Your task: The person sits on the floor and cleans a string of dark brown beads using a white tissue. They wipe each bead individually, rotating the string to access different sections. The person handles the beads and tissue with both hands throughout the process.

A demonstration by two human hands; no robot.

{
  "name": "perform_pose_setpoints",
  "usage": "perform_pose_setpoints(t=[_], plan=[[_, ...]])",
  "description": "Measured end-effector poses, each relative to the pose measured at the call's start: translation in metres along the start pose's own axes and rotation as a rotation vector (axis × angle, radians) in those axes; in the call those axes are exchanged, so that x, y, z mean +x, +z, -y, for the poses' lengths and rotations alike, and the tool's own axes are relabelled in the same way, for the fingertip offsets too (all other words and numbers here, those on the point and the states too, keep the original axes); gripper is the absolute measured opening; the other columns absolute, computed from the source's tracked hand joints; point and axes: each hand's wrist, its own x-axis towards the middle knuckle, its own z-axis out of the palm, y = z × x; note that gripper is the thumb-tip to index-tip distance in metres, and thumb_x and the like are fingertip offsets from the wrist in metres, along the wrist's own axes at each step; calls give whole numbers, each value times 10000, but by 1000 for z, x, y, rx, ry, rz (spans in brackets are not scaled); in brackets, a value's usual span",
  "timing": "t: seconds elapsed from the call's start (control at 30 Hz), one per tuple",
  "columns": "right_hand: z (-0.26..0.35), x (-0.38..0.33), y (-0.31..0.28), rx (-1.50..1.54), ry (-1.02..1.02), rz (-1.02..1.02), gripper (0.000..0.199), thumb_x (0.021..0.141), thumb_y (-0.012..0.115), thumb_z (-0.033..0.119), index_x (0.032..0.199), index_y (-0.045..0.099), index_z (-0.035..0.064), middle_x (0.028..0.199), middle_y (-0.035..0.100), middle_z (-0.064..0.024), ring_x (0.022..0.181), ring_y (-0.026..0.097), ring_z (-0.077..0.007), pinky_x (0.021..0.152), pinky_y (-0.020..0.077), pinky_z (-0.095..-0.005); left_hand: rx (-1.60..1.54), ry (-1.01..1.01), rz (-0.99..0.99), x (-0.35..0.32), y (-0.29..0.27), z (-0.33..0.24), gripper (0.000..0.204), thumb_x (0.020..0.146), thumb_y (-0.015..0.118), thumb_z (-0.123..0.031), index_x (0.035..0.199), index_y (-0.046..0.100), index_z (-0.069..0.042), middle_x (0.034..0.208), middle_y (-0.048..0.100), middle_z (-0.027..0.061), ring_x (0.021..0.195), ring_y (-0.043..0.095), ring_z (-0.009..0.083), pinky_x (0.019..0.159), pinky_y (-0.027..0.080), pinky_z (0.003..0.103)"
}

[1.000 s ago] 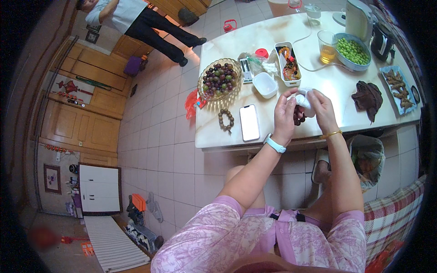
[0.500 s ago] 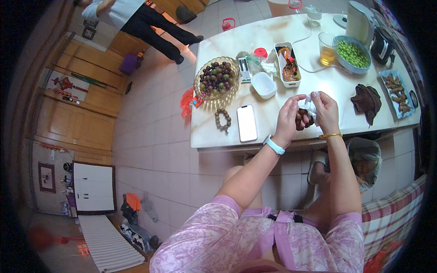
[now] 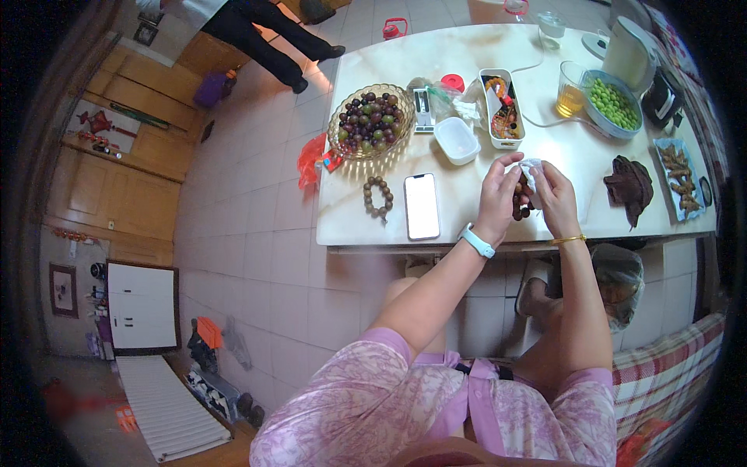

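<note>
Over the table's near edge, my left hand (image 3: 499, 201) is closed round a string of brown beads (image 3: 522, 201), part of which hangs below the fingers. My right hand (image 3: 556, 198) pinches a white tissue (image 3: 532, 168) and presses it against the beads. The fingers hide some of the beads. To the left lie a phone (image 3: 422, 206) with a bright white screen and a second bracelet of olive-brown beads (image 3: 378, 196). Just beyond my hands stand a white box (image 3: 504, 143) with bead strings in it and a small white plastic tub (image 3: 457, 141).
A glass bowl (image 3: 334, 145) of grapes sits at the table's left. On the right are a dark brown cloth (image 3: 629, 191), a tray of ginger-like pieces (image 3: 682, 180), a bowl of green fruit (image 3: 615, 105), a glass of amber drink (image 3: 569, 100) and a kettle (image 3: 627, 58). A person (image 3: 257, 39) stands far left.
The head view has shifted a little. The bead string now hangs more below my left fingers, and my right hand still holds the tissue against it.
</note>
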Motion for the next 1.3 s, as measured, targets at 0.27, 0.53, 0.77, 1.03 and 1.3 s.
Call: perform_pose_setpoints(t=[0.27,0.53,0.77,1.03,1.3], plan=[[0,-3,0,-13,-23,-2,201,961,549,190,916,584,-3,724,530,28,668,437,-38,592,389,-210,-49,-15,-6,0,-2,1,254,968,474,-143,1199,496,-40,748,566,7,599,524,55,532,441,183],[3,-2,-7,-127,36,-32,267,957,562,225,827,610,-2,642,522,16,572,427,-42,503,365,-220,-29,-58,33,-1,2,2,234,965,488,-145,1169,491,-31,717,552,18,580,535,68,491,442,203],[-1,-3,-12,-191,-36,-104,288,953,561,226,802,629,-9,631,555,2,561,440,-58,501,372,-235,135,-46,136,-1,0,-1,250,983,490,-195,1163,512,-22,695,555,5,573,536,60,491,440,196],[19,-6,-1,-164,-117,-60,229,922,612,205,835,620,-7,655,554,7,575,470,-53,509,385,-222,-13,-61,71,0,-5,-1,246,970,414,-144,1171,505,-33,779,578,23,585,544,65,512,459,212],[7,-3,-12,-128,12,-96,250,946,578,206,809,621,1,625,539,18,509,461,-44,447,362,-212,91,-50,168,2,-3,10,213,1001,436,-179,1146,507,-41,779,573,11,577,548,61,509,452,196]])
